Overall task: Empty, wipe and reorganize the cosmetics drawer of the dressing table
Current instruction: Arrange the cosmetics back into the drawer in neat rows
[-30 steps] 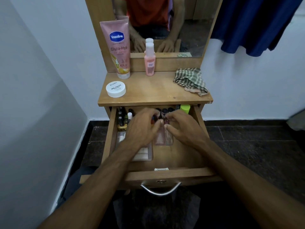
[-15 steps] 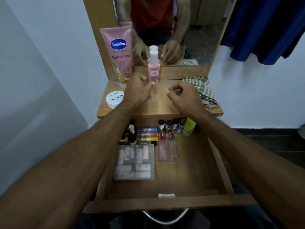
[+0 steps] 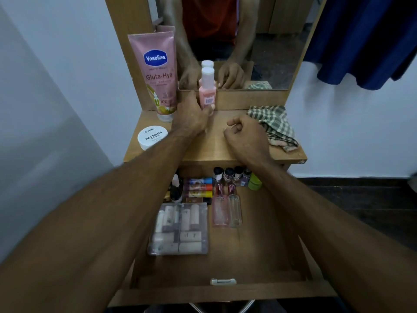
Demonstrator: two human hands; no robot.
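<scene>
Pink bottle (image 3: 207, 96) stands upright at the desk's (image 3: 216, 143) far edge, left hand (image 3: 191, 116) wrapped round its base, right hand (image 3: 246, 134) nearby, fisted, contents untellable.

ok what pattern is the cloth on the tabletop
The cloth is checked, green and off-white, seen best in the head view.

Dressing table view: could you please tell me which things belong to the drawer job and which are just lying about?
Job: open drawer, clear lipstick box, nail polish bottles, checked cloth, pink bottle the left hand holds.
Lying about: blue garment, mirror.
</scene>
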